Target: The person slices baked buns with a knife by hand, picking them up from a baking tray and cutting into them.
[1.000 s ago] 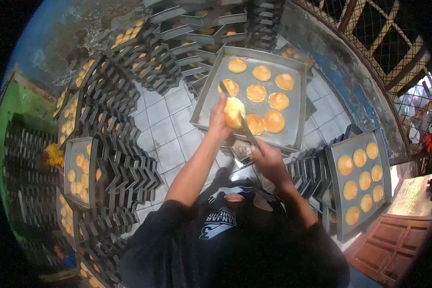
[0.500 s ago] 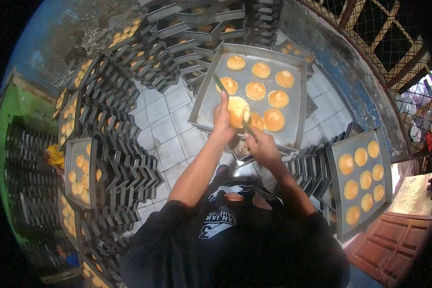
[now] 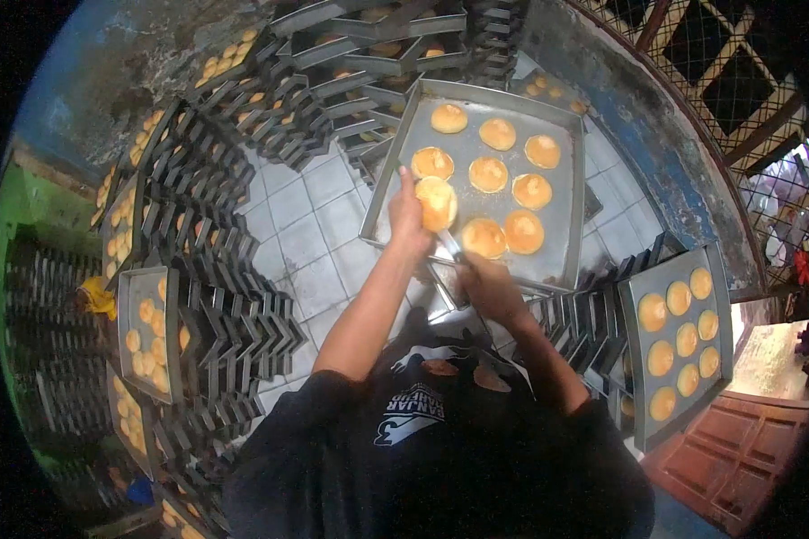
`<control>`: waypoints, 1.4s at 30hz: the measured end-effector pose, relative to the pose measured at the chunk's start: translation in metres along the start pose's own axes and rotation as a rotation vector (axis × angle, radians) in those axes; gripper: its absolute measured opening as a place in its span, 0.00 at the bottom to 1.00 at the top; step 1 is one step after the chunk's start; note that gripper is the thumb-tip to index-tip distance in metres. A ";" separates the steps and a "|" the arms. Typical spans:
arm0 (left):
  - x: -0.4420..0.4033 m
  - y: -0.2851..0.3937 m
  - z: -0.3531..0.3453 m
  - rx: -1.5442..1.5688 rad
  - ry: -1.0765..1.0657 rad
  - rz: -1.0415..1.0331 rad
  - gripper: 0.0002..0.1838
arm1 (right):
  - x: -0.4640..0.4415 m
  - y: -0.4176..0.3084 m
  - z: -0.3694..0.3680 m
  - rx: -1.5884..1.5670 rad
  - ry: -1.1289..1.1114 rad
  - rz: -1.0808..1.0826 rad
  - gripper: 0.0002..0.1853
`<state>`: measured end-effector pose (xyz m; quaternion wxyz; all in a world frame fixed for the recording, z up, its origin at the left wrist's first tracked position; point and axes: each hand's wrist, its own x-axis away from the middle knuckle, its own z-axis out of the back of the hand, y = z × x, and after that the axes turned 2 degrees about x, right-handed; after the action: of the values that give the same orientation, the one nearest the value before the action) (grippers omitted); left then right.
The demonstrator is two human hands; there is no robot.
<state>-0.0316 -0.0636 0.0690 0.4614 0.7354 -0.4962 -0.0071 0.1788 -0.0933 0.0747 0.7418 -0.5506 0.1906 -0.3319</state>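
My left hand (image 3: 408, 221) is closed around a round golden bun (image 3: 437, 203), its thumb pointing up along the bun's left side. My right hand (image 3: 491, 289) grips a narrow flat-bladed metal tool (image 3: 448, 242), whose end meets the bun's lower edge; whether it is a knife or a spatula I cannot tell. Both hands are over the near edge of a large square metal tray (image 3: 559, 235). Several more buns (image 3: 488, 174) sit spaced out on that tray, and the left hand covers part of its near left side.
Tall stacks of trays (image 3: 243, 310) fill the left side, several holding buns. Another tray of buns (image 3: 636, 346) tops a stack at the right. More stacked trays (image 3: 382, 63) stand at the back. White floor tiles (image 3: 306, 229) show between stacks. A wooden door (image 3: 737, 458) is at lower right.
The right hand has moved down and slightly right, drawing the tool toward me so its metal blade shows. The bun in my left hand has shifted slightly left and turned.
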 end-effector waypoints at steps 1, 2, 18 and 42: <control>-0.003 0.007 0.000 -0.025 0.056 -0.024 0.32 | 0.013 0.002 0.002 0.170 0.004 0.021 0.18; -0.012 0.010 0.009 -0.020 0.056 -0.018 0.32 | 0.030 0.007 0.005 0.339 0.003 0.040 0.17; -0.128 0.027 -0.026 -1.754 0.054 -0.424 0.41 | 0.109 -0.015 0.039 -0.427 0.332 -0.434 0.14; -0.047 0.003 -0.027 0.356 -0.455 0.020 0.27 | 0.046 -0.044 0.022 0.032 0.329 0.005 0.21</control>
<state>-0.0449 -0.0107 0.0658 0.2021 0.7795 -0.5875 -0.0802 0.2132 -0.1186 0.1269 0.7102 -0.4766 0.3056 -0.4185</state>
